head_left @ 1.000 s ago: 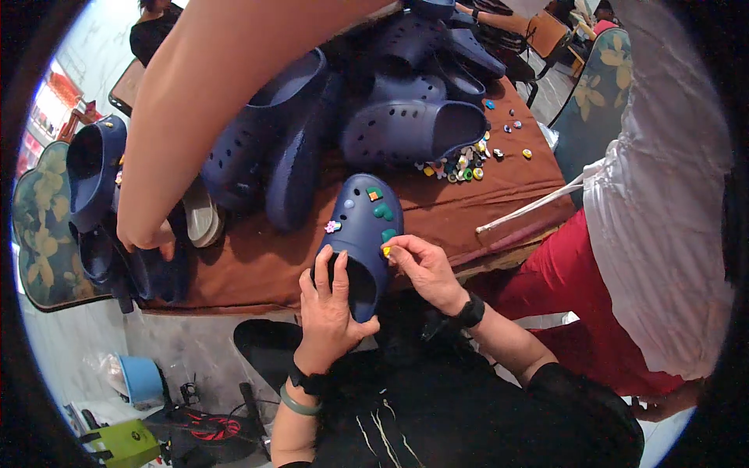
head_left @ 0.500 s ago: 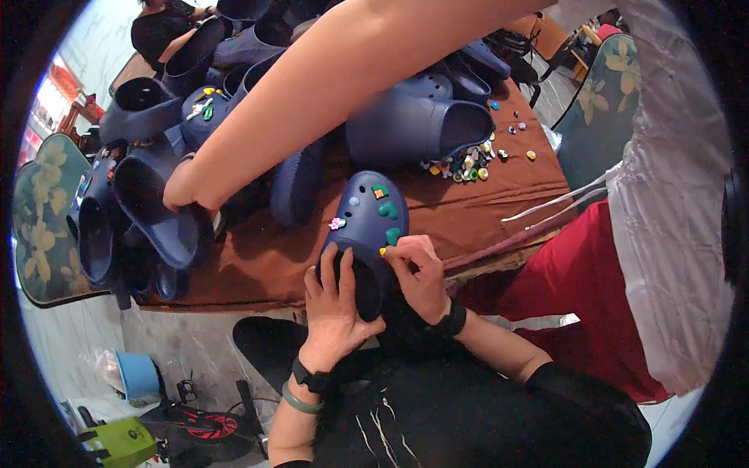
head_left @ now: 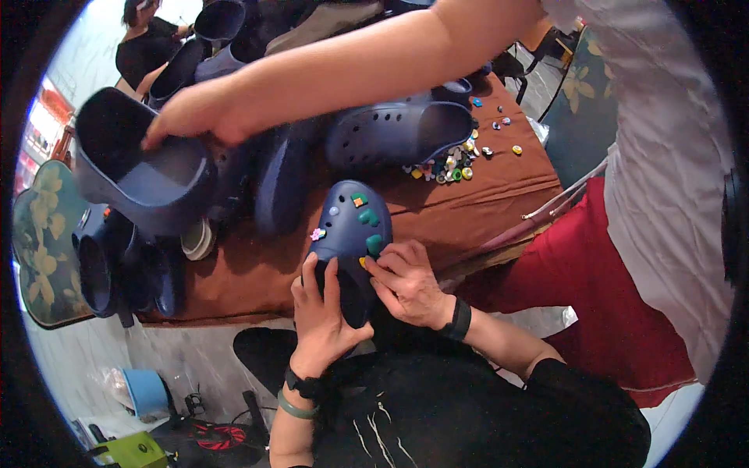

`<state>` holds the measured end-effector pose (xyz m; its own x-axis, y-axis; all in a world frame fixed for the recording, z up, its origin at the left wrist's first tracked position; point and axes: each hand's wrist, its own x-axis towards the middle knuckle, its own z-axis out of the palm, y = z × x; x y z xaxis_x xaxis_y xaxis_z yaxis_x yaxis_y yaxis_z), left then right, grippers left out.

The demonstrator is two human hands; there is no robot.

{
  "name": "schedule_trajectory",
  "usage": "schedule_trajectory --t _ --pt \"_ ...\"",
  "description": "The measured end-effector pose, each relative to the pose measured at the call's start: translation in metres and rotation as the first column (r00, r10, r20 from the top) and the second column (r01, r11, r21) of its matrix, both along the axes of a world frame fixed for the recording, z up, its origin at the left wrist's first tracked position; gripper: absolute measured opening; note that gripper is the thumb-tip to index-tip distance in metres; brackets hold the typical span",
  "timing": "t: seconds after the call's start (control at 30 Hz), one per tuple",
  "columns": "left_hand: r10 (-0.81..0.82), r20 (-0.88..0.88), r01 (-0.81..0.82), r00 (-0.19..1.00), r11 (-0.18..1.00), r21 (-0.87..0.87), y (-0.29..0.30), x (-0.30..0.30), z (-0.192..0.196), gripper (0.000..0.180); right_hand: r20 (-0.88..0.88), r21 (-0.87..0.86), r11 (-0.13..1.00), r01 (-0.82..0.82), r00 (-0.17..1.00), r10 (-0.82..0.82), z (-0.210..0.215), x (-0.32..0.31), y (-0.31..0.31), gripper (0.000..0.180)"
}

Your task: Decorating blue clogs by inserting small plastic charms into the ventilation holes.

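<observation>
A navy blue foam clog (head_left: 342,240) lies at the table's front edge, toe pointing away from me. My left hand (head_left: 318,324) grips its opening, fingers inside and thumb along the rim. With fingertips pinched together, my right hand (head_left: 407,287) holds a small yellow shoe charm (head_left: 363,262) against the clog's right side. On the upper sit a pink flower charm (head_left: 317,234), an orange and green square charm (head_left: 359,200), a pale round charm (head_left: 334,211) and two green charms, the lower one (head_left: 374,244) close to my right fingers.
Another person's arm (head_left: 343,86) crosses above the table, its hand (head_left: 191,113) at a navy clog (head_left: 144,183) on the left. More clogs crowd the far side. Loose charms (head_left: 456,165) are heaped beside a clog (head_left: 398,132). Someone in black (head_left: 144,47) is at the far left.
The other person's hand has moved up and left, lifting a navy clog. My clog and both hands have shifted slightly left and down in view; my right hand still pinches the yellow charm.
</observation>
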<state>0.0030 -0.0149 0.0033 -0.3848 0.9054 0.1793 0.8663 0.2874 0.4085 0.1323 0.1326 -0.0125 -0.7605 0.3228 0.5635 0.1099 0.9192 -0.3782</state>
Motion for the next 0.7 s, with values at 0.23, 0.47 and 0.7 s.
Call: schedule_trajectory --t 0.23,0.47,0.7 --pt "0.023 0.043 -0.025 0.999 0.999 0.042 -0.003 0.001 0.006 0.112 -0.064 -0.113 0.991 0.078 0.994 -0.086 -0.02 0.018 0.065 0.015" --pt "-0.003 0.034 -0.001 0.999 0.993 0.116 -0.002 0.0 0.003 0.113 -0.008 -0.058 0.948 0.313 0.949 -0.314 -0.032 -0.005 0.163 0.017" --pt "-0.034 0.049 0.028 0.998 0.991 0.132 -0.002 0.0 0.002 0.113 0.117 0.072 0.922 0.381 0.915 -0.387 -0.053 -0.017 0.187 0.025"
